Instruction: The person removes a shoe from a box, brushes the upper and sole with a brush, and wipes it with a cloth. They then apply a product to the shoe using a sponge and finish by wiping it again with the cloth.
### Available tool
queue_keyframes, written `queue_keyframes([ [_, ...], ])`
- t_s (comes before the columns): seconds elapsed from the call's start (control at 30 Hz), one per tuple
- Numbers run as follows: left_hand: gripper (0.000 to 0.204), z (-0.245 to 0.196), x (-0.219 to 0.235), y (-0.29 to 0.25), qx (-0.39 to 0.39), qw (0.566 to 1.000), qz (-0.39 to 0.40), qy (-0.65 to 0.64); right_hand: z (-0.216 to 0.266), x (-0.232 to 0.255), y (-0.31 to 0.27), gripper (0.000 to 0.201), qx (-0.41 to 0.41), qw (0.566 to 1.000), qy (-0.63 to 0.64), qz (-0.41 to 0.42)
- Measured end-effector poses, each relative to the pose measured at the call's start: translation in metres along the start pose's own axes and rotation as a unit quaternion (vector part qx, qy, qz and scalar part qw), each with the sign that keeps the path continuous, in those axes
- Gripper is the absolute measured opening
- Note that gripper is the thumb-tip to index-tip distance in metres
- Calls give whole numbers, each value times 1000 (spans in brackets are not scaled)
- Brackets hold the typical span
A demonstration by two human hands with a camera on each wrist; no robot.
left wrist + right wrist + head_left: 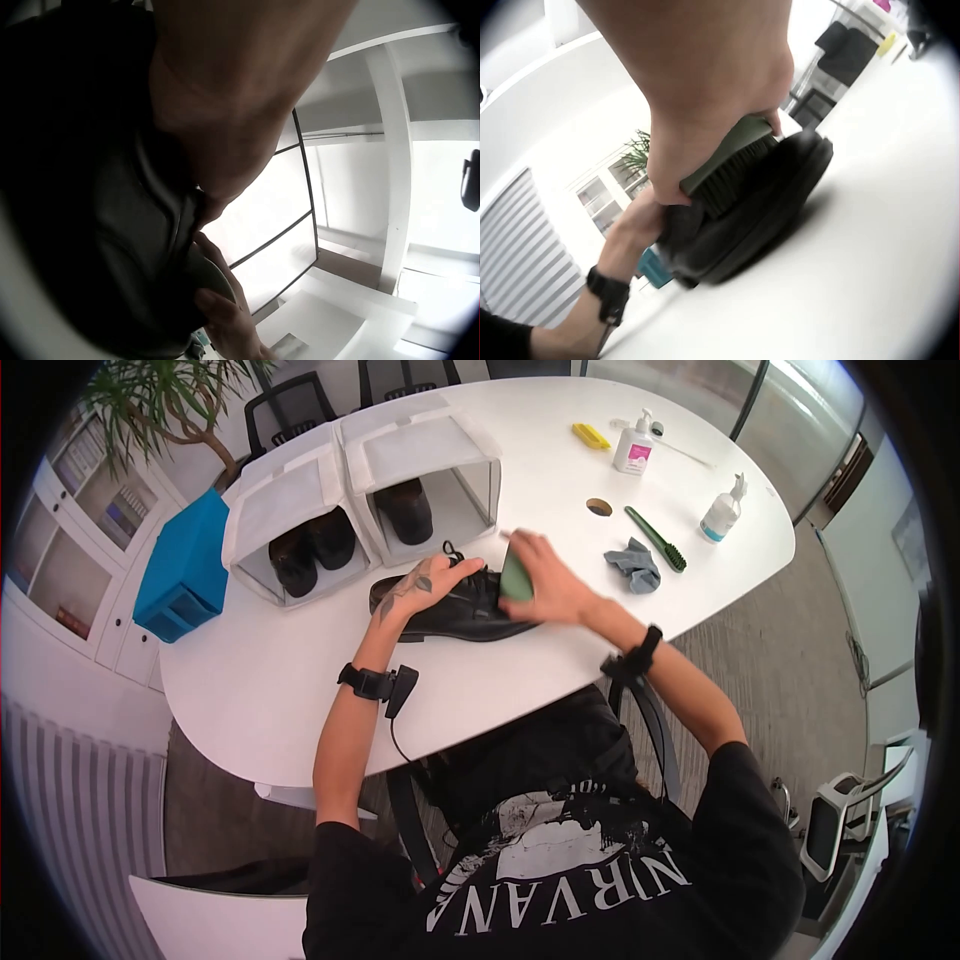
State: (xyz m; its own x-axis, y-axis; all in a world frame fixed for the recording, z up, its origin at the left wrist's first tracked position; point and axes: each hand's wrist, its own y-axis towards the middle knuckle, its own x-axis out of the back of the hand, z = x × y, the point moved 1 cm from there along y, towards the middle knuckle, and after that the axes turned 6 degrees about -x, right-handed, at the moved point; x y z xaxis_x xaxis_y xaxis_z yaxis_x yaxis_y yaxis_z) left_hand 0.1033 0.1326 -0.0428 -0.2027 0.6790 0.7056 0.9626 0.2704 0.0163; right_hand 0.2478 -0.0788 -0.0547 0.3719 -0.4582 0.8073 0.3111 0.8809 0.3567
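A black lace-up leather shoe (462, 618) rests on the white table, its toe pointing to the right. My left hand (420, 588) holds it near the laces and collar, with several of the fingers hidden behind the shoe. In my right hand (556, 584) is a green-backed shoe brush (516, 576), gripped between thumb and fingers over the toe end. The right wrist view shows dark bristles (727, 180) facing down against the upper of the shoe (780, 210).
Two white open-fronted boxes (420, 435) behind the shoe contain dark footwear. To their left stands a blue box (185, 565). On the right lie a grey cloth (634, 566), a long green brush (656, 540) and a yellow item (591, 436), with a pump bottle (635, 445) and spray bottle (722, 512) behind.
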Motion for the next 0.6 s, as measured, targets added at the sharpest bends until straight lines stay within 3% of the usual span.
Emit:
queue_keyframes([
  [0.03, 77, 1, -3, -3, -10, 1000, 5, -27, -4, 4, 11, 104, -47, 999, 1, 4],
  [0.1, 76, 0, -4, -8, -33, 996, 7, -78, 4, 1, 5, 104, 44, 998, 7, 41],
  [0.17, 74, 6, -3, -8, -63, 997, -1, -35, 32, 0, -12, 103, 104, 990, -9, 97],
  [0.23, 73, 12, -8, -10, -84, 996, -18, -16, 2, 0, 0, 102, 73, 996, -6, 48],
  [0.27, 72, 3, 4, -8, -48, 998, 42, -15, -6, 3, 13, 101, 25, 1000, -7, 2],
  [0.3, 72, 4, 1, -12, -53, 997, 47, -12, -8, 2, 13, 100, -18, 1000, 20, 6],
  [0.37, 72, 2, 6, -10, -68, 996, 51, -2, 18, -2, -7, 100, 93, 993, -19, 75],
  [0.4, 70, -2, 8, -8, -23, 997, 73, -1, 36, 2, -18, 98, 103, 989, 6, 103],
  [0.53, 65, 4, 11, -4, -38, 997, 65, -10, -11, 14, 8, 103, -55, 998, -3, 20],
  [0.6, 65, 10, 12, -1, -42, 994, 96, 22, 16, 8, -12, 101, 36, 996, -10, 77],
])
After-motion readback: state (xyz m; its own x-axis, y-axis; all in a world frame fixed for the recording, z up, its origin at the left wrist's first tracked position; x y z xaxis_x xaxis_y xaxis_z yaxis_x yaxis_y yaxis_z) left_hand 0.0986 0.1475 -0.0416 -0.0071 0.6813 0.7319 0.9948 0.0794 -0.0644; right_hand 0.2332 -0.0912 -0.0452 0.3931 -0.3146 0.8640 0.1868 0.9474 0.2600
